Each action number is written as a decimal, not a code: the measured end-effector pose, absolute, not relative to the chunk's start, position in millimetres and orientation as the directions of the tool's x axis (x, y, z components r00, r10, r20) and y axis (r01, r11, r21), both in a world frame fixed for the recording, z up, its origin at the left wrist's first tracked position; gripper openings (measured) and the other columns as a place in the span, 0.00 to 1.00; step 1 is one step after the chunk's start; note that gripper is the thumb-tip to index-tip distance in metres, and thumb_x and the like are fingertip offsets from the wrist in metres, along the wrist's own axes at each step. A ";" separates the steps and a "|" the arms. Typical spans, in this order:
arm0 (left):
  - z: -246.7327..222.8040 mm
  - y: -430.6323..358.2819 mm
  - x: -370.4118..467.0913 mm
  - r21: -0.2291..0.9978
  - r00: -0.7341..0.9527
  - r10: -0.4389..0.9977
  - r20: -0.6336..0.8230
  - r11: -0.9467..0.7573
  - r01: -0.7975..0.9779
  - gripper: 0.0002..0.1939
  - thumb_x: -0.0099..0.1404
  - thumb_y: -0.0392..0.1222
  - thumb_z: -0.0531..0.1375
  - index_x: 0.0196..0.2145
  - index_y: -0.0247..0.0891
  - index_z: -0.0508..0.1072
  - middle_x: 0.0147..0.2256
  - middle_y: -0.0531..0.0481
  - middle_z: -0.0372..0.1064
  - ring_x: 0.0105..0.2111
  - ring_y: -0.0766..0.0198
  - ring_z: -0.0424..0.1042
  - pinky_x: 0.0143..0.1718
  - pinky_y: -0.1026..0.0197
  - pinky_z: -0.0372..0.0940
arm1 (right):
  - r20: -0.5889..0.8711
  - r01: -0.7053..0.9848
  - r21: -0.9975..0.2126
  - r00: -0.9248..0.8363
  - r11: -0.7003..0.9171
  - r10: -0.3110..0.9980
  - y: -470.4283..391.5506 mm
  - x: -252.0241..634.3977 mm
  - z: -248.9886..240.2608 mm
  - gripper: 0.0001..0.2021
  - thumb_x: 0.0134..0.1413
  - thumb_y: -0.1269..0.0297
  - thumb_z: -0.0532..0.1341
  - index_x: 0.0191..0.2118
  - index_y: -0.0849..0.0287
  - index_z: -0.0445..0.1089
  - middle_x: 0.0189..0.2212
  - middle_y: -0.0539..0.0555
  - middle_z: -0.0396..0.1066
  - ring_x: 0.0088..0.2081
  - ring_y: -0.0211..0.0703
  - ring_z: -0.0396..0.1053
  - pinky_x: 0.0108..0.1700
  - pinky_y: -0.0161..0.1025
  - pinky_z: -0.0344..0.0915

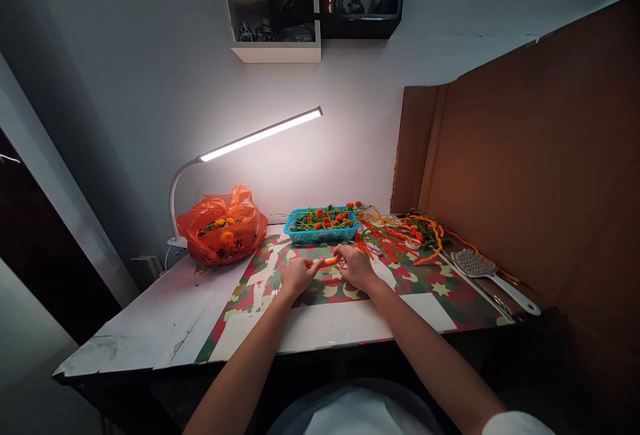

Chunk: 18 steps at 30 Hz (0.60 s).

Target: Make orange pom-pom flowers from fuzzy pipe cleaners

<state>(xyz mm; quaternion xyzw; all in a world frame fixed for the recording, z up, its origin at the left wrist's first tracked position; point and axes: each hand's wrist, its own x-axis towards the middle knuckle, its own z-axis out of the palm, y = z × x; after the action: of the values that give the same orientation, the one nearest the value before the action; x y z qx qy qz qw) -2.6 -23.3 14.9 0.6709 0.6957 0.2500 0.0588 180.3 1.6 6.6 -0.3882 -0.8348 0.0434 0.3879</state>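
Between my two hands, above the patterned table cover, stretches a short orange fuzzy strip [329, 262], which looks like a pipe cleaner. My left hand [299, 275] pinches its left end with thumb and fingers. At the right end, the fingers of my right hand [354, 266] are closed on it, partly hiding it. Just behind the hands stands a blue basket [320, 235] of orange-red flowers [327, 222] on green stems. Loose orange and red fuzzy strips [385, 235] lie to the right of the basket, some twisted together with green ones.
An orange plastic bag [225, 232] with yellow and orange pieces sits at the left, beside a lit desk lamp [260, 134]. A white-handled brush [493, 275] lies at the right edge, near a tall cardboard sheet [520, 155]. Shelves [280, 54] hang above.
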 end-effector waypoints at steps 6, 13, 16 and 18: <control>7.9 -11.1 -15.3 0.690 -0.044 0.991 0.128 -0.058 0.722 0.30 0.50 0.69 0.54 0.13 0.37 0.64 0.12 0.55 0.51 0.18 0.66 0.55 0.23 0.64 0.45 | 0.699 0.643 -0.118 -0.488 0.757 0.524 9.4 172.9 -3.3 0.12 0.46 0.82 0.53 0.32 0.58 0.65 0.29 0.52 0.70 0.34 0.42 0.64 0.37 0.35 0.54; -8.2 -2.1 -30.4 0.784 0.025 0.999 0.031 -0.040 0.620 0.31 0.49 0.71 0.55 0.13 0.37 0.63 0.11 0.58 0.47 0.15 0.69 0.49 0.20 0.63 0.43 | 0.707 0.622 0.046 -0.573 0.782 0.415 10.2 171.6 -8.6 0.10 0.55 0.78 0.53 0.28 0.59 0.67 0.23 0.52 0.69 0.29 0.41 0.63 0.33 0.36 0.52; -9.0 -2.0 -32.4 0.802 0.069 0.997 0.030 -0.065 0.594 0.30 0.52 0.68 0.54 0.17 0.36 0.70 0.12 0.55 0.54 0.15 0.67 0.53 0.20 0.63 0.47 | 0.699 0.621 0.005 -0.563 0.784 0.441 10.9 172.4 -10.7 0.10 0.54 0.78 0.54 0.27 0.59 0.68 0.23 0.52 0.69 0.29 0.40 0.63 0.33 0.36 0.52; -6.1 0.0 -33.8 0.851 0.062 0.990 0.130 -0.143 0.505 0.27 0.54 0.65 0.54 0.26 0.36 0.76 0.19 0.50 0.66 0.21 0.63 0.64 0.23 0.63 0.55 | 0.699 0.631 -0.082 -0.516 0.771 0.496 12.0 173.8 -11.6 0.09 0.50 0.79 0.55 0.27 0.59 0.68 0.24 0.51 0.69 0.30 0.40 0.64 0.34 0.35 0.54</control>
<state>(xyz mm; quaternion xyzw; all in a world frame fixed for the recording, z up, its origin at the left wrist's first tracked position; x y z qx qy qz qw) -33.8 0.0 -6.1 0.6545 0.5709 0.3785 0.3202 173.8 12.0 -11.6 -0.3256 -0.8657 -0.0915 0.3690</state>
